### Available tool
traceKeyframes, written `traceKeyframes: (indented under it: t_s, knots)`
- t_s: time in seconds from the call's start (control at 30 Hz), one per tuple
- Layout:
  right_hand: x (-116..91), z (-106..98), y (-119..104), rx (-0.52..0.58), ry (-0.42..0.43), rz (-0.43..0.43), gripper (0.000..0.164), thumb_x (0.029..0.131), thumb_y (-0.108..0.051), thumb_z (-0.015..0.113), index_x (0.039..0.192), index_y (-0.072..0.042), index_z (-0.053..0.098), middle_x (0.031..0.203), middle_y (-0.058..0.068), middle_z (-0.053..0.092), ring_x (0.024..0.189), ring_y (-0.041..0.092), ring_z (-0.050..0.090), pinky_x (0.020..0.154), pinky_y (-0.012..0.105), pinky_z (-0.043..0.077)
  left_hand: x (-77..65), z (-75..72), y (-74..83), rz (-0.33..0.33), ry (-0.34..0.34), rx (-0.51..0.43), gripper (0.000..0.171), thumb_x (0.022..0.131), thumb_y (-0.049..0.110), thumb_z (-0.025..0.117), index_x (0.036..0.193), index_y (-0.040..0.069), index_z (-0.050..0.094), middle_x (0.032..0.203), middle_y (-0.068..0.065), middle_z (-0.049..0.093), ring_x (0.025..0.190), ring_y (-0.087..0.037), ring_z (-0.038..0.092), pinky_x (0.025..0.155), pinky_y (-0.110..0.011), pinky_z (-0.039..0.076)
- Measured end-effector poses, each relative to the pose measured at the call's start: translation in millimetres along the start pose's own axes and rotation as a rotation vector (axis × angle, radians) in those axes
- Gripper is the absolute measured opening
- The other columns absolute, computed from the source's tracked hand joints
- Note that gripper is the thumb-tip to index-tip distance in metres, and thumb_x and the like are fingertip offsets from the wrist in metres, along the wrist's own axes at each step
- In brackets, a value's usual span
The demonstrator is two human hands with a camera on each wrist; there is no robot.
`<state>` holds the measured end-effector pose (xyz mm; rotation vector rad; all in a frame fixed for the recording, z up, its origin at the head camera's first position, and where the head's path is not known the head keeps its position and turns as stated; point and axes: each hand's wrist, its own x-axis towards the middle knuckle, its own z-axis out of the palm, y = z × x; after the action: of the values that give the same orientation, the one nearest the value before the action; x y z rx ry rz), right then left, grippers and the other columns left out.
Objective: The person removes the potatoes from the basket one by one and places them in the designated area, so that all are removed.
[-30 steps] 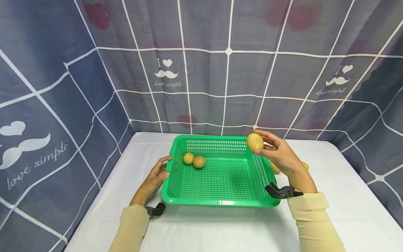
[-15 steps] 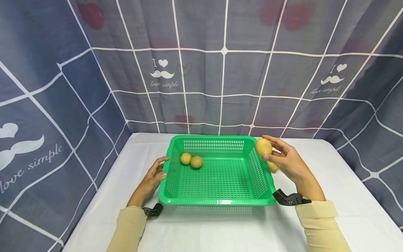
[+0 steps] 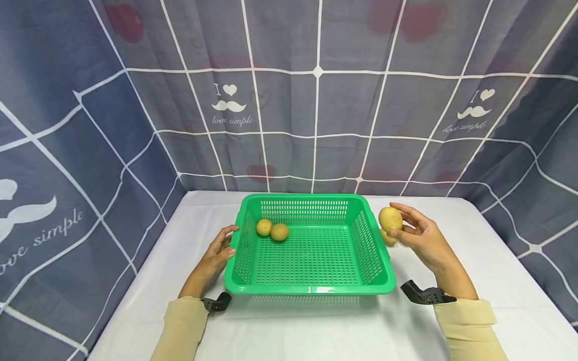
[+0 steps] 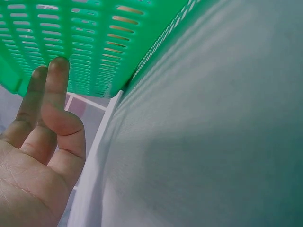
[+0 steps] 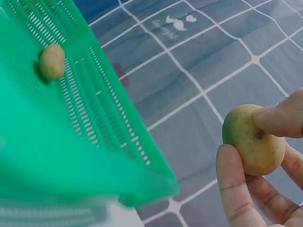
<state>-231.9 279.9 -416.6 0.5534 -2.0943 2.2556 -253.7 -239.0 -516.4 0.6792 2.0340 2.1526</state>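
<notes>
My right hand (image 3: 422,238) pinches a yellow potato (image 3: 390,220) between thumb and fingers, just outside the right rim of the green plastic basket (image 3: 309,290). In the right wrist view this held potato (image 5: 253,139) shows a green patch and a dark spot. Partly hidden behind it, another potato (image 3: 388,238) lies by the basket's right side. Two potatoes (image 3: 280,232) sit inside the basket near its left back corner. At the left side, my left hand (image 3: 214,263) rests its fingertips against the basket; the left wrist view shows the fingers (image 4: 57,78) mostly straight at the slotted wall.
The basket stands on a table with a white cloth (image 3: 307,331). Behind the table and along its sides hangs a grey-blue checked curtain (image 3: 289,110). Each wrist wears a black strap mount (image 3: 426,295).
My right hand has carried the potato rightward and down, from above the basket's right rim to outside it. The left hand stays at the basket, and the head view has shifted slightly.
</notes>
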Motion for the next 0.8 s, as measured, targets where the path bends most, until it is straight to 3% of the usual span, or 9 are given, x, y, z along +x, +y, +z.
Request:
traceKeyframes:
  t_s: [0.43, 0.63, 0.8]
  knots:
    - [-10.7, -17.9, 20.4, -0.059, 0.107, 0.061, 0.066, 0.092, 0.02, 0.066, 0.137, -0.028, 0.071, 0.121, -0.005, 0.068, 0.101, 0.009, 0.069, 0.085, 0.02, 0.057, 0.7, -0.9, -1.9, 0.006, -0.012, -0.007, 0.051, 0.099, 0.014, 0.053, 0.145, 0.037, 0.051, 0.137, -0.01, 0.053, 0.119, -0.017, 0.061, 0.097, -0.031, 0.055]
    - [-17.3, -25.5, 34.8, -0.095, 0.115, 0.076, 0.066, 0.092, 0.019, 0.068, 0.136, -0.029, 0.071, 0.121, -0.009, 0.069, 0.099, 0.009, 0.069, 0.085, 0.02, 0.057, 1.6, -0.7, -2.2, 0.007, -0.009, -0.004, 0.051, 0.098, 0.015, 0.053, 0.145, 0.036, 0.051, 0.136, -0.01, 0.053, 0.118, -0.017, 0.061, 0.096, -0.03, 0.055]
    - [-20.6, -32.4, 49.0, -0.112, 0.14, 0.098, 0.066, 0.092, 0.019, 0.067, 0.14, -0.026, 0.07, 0.126, -0.008, 0.062, 0.103, 0.008, 0.066, 0.086, 0.018, 0.056, 1.5, -0.3, -3.0, 0.006, 0.001, 0.003, 0.051, 0.098, 0.014, 0.053, 0.144, 0.036, 0.051, 0.136, -0.01, 0.053, 0.118, -0.016, 0.061, 0.096, -0.029, 0.054]
